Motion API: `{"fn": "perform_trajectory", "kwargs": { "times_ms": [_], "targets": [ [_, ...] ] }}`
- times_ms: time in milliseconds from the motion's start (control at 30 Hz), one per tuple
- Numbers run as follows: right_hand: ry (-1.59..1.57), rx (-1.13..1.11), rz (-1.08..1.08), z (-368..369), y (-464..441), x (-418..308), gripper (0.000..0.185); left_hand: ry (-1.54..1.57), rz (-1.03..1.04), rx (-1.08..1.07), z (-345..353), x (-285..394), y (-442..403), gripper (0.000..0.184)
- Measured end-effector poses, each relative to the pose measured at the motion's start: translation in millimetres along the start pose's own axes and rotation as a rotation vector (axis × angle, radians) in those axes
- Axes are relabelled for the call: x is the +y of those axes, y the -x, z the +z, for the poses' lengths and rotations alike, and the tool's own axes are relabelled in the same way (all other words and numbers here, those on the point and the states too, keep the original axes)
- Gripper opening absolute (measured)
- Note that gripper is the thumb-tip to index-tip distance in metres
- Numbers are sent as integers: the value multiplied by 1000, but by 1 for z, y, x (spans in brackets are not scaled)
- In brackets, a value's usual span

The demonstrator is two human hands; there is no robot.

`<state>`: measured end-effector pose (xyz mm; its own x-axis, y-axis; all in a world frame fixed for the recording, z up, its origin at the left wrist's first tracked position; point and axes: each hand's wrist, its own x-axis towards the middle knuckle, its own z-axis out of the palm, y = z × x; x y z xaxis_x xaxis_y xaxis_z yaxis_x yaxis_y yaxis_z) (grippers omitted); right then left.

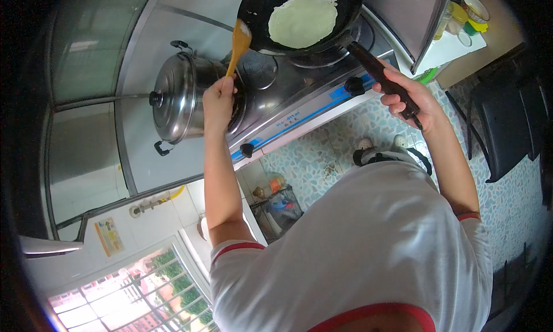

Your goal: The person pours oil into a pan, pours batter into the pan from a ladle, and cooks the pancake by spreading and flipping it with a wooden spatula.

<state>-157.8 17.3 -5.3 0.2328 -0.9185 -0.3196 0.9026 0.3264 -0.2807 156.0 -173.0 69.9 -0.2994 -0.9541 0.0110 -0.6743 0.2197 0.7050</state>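
Note:
My left hand (219, 103) is closed round the handle of a wooden spatula (240, 43), whose blade is at the left edge of a black wok (259, 35). A thin, pale round pancake (303, 21) lies flat in the wok. With my right hand (412, 93) I grip the wok's long dark handle (374, 67). The wok is over the right burner of a gas stove (276, 96); whether it rests on the burner I cannot tell. Just left of my left hand stands a lidded steel pot (175, 96).
The stove has black knobs (355, 86) along its front. Jars (458, 18) and a bowl (474, 8) stand on a white surface at the far right. Below are a black chair (507, 119) and a bin (278, 214) on the tiled floor (311, 153). A barred window (150, 286) is at lower left.

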Motion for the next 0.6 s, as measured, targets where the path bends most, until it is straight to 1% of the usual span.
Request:
{"fn": "perform_trajectory", "kwargs": {
  "times_ms": [100, 200, 300, 333, 433, 467, 567, 600],
  "targets": [
    [-15, 30, -2, 3, 0, 1, 44, -436, 6, -138, -4, 18, -9, 24],
    [-8, 41, -4, 4, 0, 1, 44, 241, -259, -397, -2, 40, -3, 22],
    [-2, 18, -6, 3, 0, 1, 46, 524, -297, -428, 2, 40, -5, 21],
    [2, 10, -4, 2, 0, 1, 46, 351, -267, -273, 12, 30, -7, 28],
    [15, 13, -13, 4, -1, 0, 47, 308, -167, -104, 19, 26, -5, 32],
    [17, 15, -18, 4, 0, 0, 47, 201, 0, -62, 18, 8, -10, 34],
    [21, 23, -18, 0, 0, 1, 48, -226, 518, 149, 32, -33, -13, 33],
    [24, 25, -16, -1, -1, 2, 49, -242, 358, 165, 36, -16, 4, 30]
  ]
}}
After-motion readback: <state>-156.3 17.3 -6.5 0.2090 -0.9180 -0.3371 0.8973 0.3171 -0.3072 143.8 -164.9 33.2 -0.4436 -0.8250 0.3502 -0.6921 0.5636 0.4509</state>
